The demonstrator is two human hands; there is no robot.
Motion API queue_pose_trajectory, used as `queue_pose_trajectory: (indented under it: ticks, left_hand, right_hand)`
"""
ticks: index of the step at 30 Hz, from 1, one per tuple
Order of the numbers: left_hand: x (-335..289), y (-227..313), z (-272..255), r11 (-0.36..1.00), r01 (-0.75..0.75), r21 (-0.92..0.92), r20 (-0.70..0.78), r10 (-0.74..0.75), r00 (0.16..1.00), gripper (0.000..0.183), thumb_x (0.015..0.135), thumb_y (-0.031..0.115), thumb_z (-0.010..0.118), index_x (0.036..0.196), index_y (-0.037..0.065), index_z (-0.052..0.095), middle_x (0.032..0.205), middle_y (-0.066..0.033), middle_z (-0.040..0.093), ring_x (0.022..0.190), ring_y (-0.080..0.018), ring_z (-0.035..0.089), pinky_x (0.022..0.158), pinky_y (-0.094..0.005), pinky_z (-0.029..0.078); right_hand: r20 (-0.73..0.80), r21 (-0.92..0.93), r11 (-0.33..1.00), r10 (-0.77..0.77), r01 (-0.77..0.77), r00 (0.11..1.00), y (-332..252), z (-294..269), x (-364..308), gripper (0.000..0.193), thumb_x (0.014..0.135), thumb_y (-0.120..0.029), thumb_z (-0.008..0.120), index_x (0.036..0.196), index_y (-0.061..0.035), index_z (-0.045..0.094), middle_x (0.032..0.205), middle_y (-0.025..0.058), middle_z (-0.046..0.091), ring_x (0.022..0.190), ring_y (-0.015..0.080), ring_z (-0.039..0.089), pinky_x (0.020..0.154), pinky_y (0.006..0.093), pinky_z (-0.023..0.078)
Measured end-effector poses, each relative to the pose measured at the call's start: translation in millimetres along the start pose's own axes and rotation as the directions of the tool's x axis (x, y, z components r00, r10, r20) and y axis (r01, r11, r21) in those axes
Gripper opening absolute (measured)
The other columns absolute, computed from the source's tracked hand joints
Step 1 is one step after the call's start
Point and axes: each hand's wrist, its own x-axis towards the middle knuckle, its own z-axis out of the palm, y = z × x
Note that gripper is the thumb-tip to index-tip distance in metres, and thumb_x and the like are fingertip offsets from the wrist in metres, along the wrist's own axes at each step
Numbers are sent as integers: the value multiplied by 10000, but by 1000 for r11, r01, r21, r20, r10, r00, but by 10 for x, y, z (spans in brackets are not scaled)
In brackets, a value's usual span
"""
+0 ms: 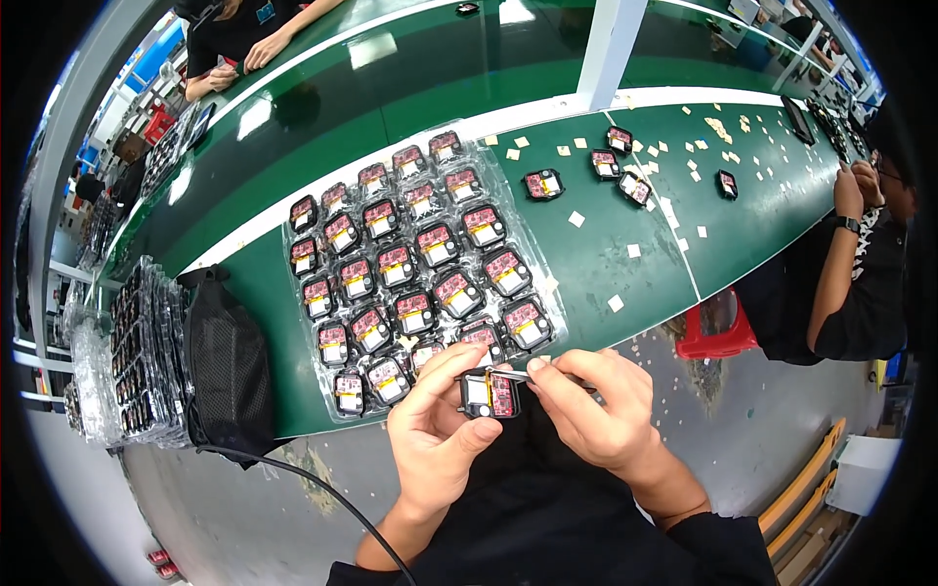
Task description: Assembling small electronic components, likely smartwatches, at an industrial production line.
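Observation:
My left hand (435, 444) grips a small black-cased electronic device (502, 396) by its sides, between thumb and fingers. The device's open face shows a red circuit board, a pale rectangular part and a yellow strip. Metal tweezers (512, 375) are pinched in my right hand (604, 410), their tips at the upper edge of the device. Whether the tips grip anything is too small to tell. Just beyond my hands lies a clear plastic tray (540, 256), filled with rows of similar devices such as the one at its near right corner (527, 323).
Loose devices (544, 185) and scattered pale square pieces (616, 304) lie on the green table (625, 234). A black mesh bag (230, 361) and stacked trays (147, 361) stand at left. A co-worker (831, 283) sits at right near a red stool (718, 327); another person (244, 44) works across.

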Motion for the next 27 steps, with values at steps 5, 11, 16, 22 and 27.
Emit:
queue_pose_trajectory:
  ticks: [5, 11, 16, 22, 27]
  left_hand:
    - [-20, -24, -21, 1000, 17, 9, 35, -17, 999, 630, 836, 103, 840, 1356, -103, 550, 1429, -189, 502, 1221, -284, 614, 1025, -361, 499]
    - [-32, -38, -24, 1000, 15, 16, 37, -16, 999, 622, 840, 95, 835, 1359, -99, 551, 1430, -188, 501, 1205, -287, 624, 1012, -365, 509]
    - [-34, -45, -33, 1000, 10, 12, 30, -10, 999, 618, 836, 89, 836, 1358, -93, 559, 1423, -191, 502, 1205, -283, 622, 1007, -363, 512]
    - [-34, -45, -42, 997, -24, 79, 59, 19, 998, 622, 826, 69, 838, 1362, -88, 564, 1427, -188, 495, 1212, -258, 602, 1018, -361, 498]
    - [-36, -24, -54, 994, 11, 108, 53, -17, 998, 614, 832, 77, 835, 1362, -83, 570, 1437, -182, 485, 1227, -235, 572, 1004, -348, 491]
  right_hand:
    - [-21, 10, 1000, -26, 26, 999, 19, 48, -53, 362, 688, -18, 781, 1049, -8, 753, 882, 55, 634, 599, 154, 560, 493, 286, 449]
    - [-20, 168, 981, 98, -93, 995, -7, 58, -29, 328, 691, 6, 805, 1014, -13, 750, 853, 61, 645, 630, 177, 614, 522, 300, 495]
    - [63, 342, 906, 240, -247, 969, -27, 15, 28, 251, 734, 28, 809, 972, -9, 740, 827, 79, 654, 654, 203, 665, 559, 312, 538]
    - [131, 393, 870, 267, -298, 955, -3, 17, 23, 220, 759, 17, 801, 968, -3, 733, 825, 80, 657, 638, 206, 666, 559, 315, 536]
    - [72, 207, 958, 187, -198, 980, -21, 36, 8, 194, 764, 13, 794, 946, -10, 731, 818, 77, 659, 635, 212, 668, 555, 325, 538]
